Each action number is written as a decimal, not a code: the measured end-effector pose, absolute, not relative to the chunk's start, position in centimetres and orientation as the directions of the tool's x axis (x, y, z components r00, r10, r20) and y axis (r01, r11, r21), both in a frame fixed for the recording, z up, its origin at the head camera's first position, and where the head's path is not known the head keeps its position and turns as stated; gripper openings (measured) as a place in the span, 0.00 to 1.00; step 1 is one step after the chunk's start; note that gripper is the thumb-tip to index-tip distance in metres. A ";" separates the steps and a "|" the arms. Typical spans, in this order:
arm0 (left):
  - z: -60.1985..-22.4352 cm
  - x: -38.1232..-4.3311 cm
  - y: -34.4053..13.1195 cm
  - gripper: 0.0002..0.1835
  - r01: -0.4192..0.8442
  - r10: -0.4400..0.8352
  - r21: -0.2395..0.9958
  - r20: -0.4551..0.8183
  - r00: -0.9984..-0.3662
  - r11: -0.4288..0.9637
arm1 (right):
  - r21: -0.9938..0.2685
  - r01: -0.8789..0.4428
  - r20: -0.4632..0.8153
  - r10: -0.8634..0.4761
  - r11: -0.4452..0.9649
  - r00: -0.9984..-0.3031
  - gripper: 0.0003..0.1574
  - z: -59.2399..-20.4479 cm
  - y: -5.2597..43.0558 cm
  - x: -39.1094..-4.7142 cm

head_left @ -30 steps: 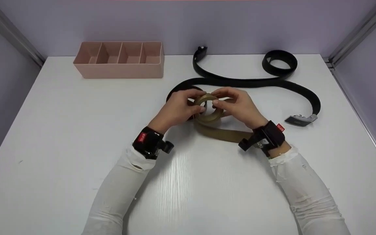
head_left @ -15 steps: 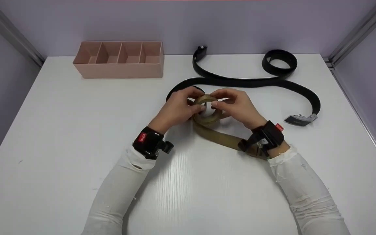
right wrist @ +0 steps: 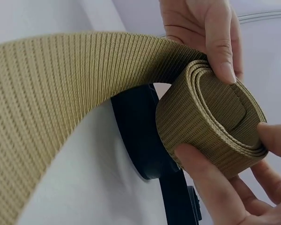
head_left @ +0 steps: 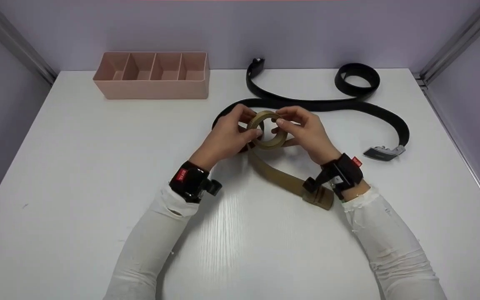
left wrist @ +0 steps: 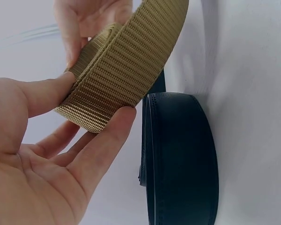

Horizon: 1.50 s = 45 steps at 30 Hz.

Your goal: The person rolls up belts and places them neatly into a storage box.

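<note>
A tan woven belt (head_left: 279,177) is partly wound into a round coil (right wrist: 210,112), held up between both hands. My left hand (head_left: 232,130) pinches the coil's left side, its thumb at the inner edge and a finger on the outside in the left wrist view. On the opposite side my right hand (head_left: 304,131) pinches the coil between thumb and fingers. The belt's loose length runs down toward the right wrist, ending in a tan buckle (head_left: 319,197). Just behind the hands, a black belt (left wrist: 182,154) curves on the table, partly hidden by the left hand.
A pink box (head_left: 156,89) with several compartments stands at the back left of the white table (head_left: 98,166). Another black belt, with a rolled end (head_left: 356,81), lies at the back right. A silver buckle (head_left: 383,153) lies to the right of the hands.
The coil has been raised slightly and tilted in the hands. The tan belt's free end has swung forward, so its buckle now shows beside the right wrist. The black belts and box stay put.
</note>
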<state>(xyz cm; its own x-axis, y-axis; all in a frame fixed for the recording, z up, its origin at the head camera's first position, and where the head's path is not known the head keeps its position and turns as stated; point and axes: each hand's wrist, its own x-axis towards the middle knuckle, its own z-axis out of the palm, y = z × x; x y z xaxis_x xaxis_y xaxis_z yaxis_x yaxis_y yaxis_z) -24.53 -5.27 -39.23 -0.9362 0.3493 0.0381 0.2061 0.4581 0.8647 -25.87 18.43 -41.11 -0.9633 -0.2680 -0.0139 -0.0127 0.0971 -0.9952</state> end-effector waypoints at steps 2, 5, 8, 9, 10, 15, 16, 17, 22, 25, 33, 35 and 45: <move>-39.3 -24.5 -5.3 0.20 0.212 0.359 0.864 0.039 -0.932 0.456 | -0.992 -0.031 -0.005 -0.284 0.122 -0.959 0.23 -41.1 18.5 -25.9; -39.3 -24.6 -5.3 0.20 0.212 0.383 0.867 0.027 -0.923 0.450 | -0.981 -0.070 0.007 -0.329 0.179 -0.944 0.22 -41.2 18.6 -25.8; -39.4 -24.5 -5.3 0.20 0.210 0.408 0.861 0.004 -0.913 0.462 | -0.967 -0.108 0.007 -0.397 0.231 -0.918 0.22 -41.2 18.6 -25.7; -39.4 -24.5 -5.3 0.20 0.211 0.413 0.858 -0.002 -0.911 0.468 | -0.964 -0.115 0.005 -0.415 0.240 -0.910 0.22 -41.2 18.6 -25.7; -39.4 -24.5 -5.3 0.19 0.211 0.416 0.855 -0.006 -0.909 0.473 | -0.962 -0.120 0.002 -0.431 0.246 -0.903 0.22 -41.2 18.6 -25.7; -39.5 -24.5 -5.4 0.19 0.211 0.417 0.854 -0.007 -0.909 0.475 | -0.965 -0.122 0.007 -0.444 0.232 -0.896 0.22 -41.1 18.5 -25.6; -39.5 -24.5 -5.4 0.19 0.209 0.414 0.857 -0.006 -0.910 0.471 | -0.966 -0.124 0.011 -0.440 0.229 -0.898 0.22 -41.1 18.5 -25.6; -39.5 -24.5 -5.4 0.19 0.207 0.411 0.860 -0.004 -0.911 0.467 | -0.966 -0.123 0.014 -0.435 0.225 -0.900 0.21 -41.1 18.4 -25.6; -39.5 -24.5 -5.4 0.17 0.207 0.392 0.876 0.022 -0.920 0.436 | -0.973 -0.124 0.037 -0.403 0.192 -0.914 0.21 -41.2 18.4 -25.6; -39.5 -24.5 -5.3 0.17 0.208 0.368 0.883 0.043 -0.929 0.421 | -0.983 -0.104 0.040 -0.373 0.152 -0.927 0.22 -41.2 18.4 -25.6; -39.3 -24.4 -5.3 0.18 0.174 0.324 0.909 0.047 -0.945 0.378 | -0.999 -0.024 0.013 -0.297 0.035 -0.955 0.23 -41.2 18.4 -25.8; -39.3 -24.4 -5.3 0.18 0.178 0.322 0.907 0.050 -0.945 0.381 | -0.999 -0.027 0.013 -0.292 0.043 -0.956 0.23 -41.2 18.4 -25.7; -39.4 -24.5 -5.2 0.16 0.234 0.366 0.880 0.075 -0.927 0.413 | -0.978 -0.111 0.036 -0.383 0.175 -0.923 0.22 -41.0 18.7 -25.6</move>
